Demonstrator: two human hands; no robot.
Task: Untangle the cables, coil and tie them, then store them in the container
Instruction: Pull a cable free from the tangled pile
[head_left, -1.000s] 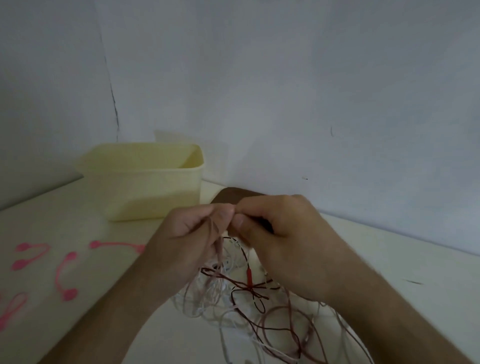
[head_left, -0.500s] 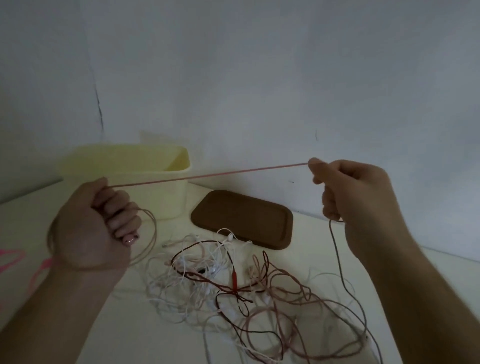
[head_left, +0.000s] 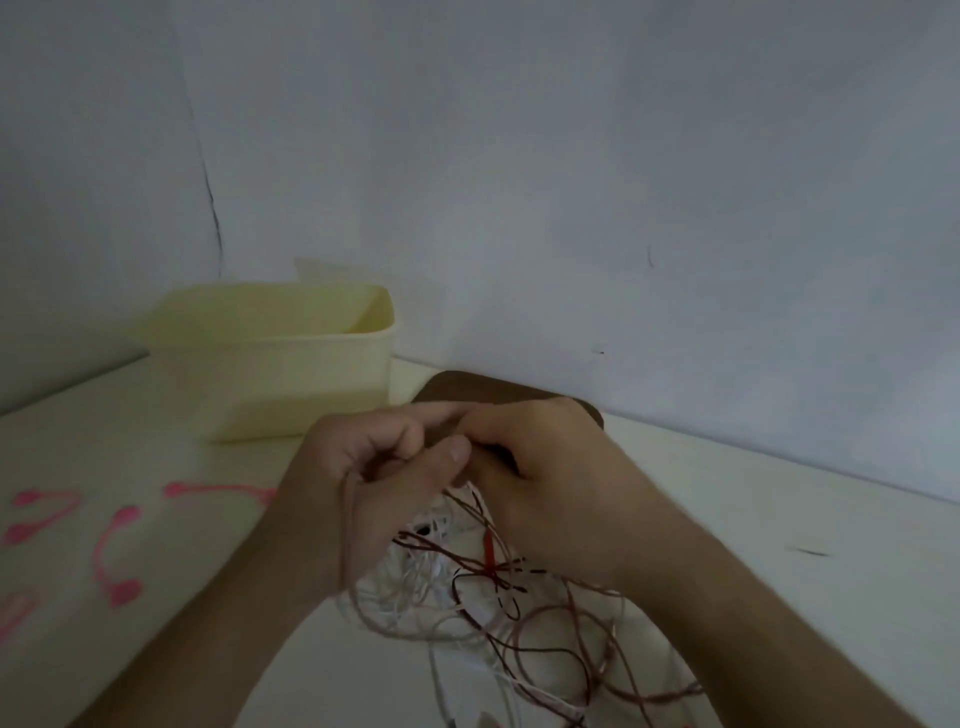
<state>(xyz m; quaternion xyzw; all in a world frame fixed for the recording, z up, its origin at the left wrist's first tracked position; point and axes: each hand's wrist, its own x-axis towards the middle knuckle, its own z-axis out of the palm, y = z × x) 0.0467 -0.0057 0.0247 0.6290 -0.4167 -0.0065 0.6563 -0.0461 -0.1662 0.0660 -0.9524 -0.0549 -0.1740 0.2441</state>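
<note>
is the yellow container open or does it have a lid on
Open: the yellow container shows a bare rim and inner wall, no lid on top.

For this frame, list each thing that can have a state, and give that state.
left hand: fingers curled, holding the pink cable
right hand: pinching the cable beside the left hand
pink cable: loop hanging from the left hand
cable pile: tangled, on the table
container: open, upright; inside hidden
brown lid: flat on the table, off the container
pink ties: loose, unused, on the table

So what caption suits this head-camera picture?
Both hands, left and right, pinch a pink cable above the tangle.
</note>
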